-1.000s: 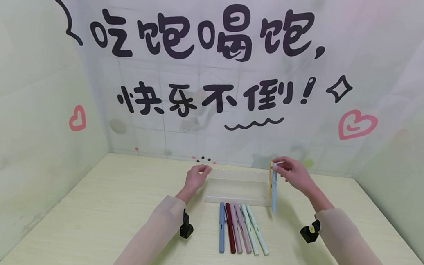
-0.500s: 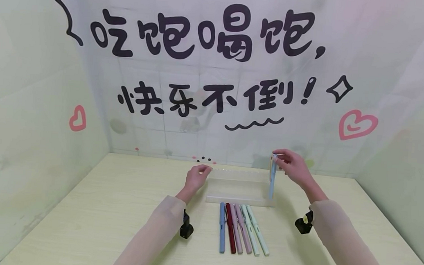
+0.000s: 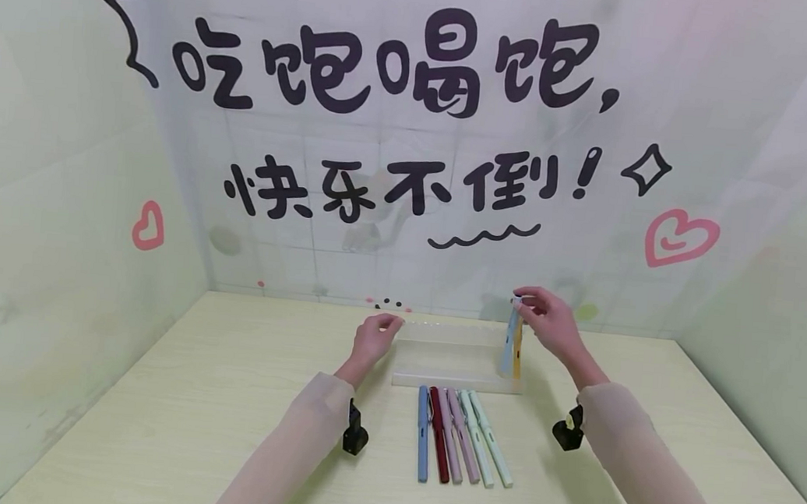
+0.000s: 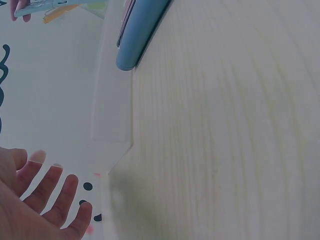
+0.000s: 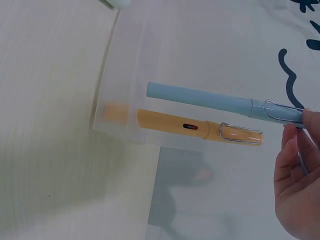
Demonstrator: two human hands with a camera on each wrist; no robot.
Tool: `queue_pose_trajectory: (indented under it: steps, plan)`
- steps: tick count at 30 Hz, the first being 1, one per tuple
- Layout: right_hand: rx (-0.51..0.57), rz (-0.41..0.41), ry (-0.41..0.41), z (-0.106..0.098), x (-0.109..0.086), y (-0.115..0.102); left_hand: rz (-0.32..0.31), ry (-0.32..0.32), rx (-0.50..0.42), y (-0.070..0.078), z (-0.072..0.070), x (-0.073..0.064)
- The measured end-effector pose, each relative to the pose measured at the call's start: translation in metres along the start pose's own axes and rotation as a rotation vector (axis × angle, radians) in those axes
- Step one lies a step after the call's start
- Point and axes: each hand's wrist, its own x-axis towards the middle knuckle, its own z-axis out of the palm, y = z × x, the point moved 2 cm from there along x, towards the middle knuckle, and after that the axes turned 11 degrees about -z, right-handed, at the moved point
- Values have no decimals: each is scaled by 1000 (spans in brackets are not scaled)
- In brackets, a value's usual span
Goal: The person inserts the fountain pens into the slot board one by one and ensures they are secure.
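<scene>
At the right end of a clear box (image 3: 454, 334), the grip of the right hand (image 3: 546, 320) pinched a light blue pen (image 5: 200, 99), tilted, its foot not yet behind the front lip (image 3: 436, 382); a yellow pen (image 5: 172, 124) stood inside, beside it. The left hand (image 3: 372, 337) touched the box's left end; whether it clamped could not be told. Six pens (image 3: 462, 437) lay in front on the desk (image 3: 190, 393). Lowered askew, the light blue pen might topple the yellow pen.
</scene>
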Motion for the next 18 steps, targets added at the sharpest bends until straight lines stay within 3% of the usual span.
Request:
queue_pose_trajectory:
  steps: [13, 18]
  plan:
    - [16, -15, -38, 9, -6, 6, 15, 10, 8, 0, 0, 1]
    - [24, -18, -66, 7, -11, -20, 17, 10, 11, 0, 0, 1]
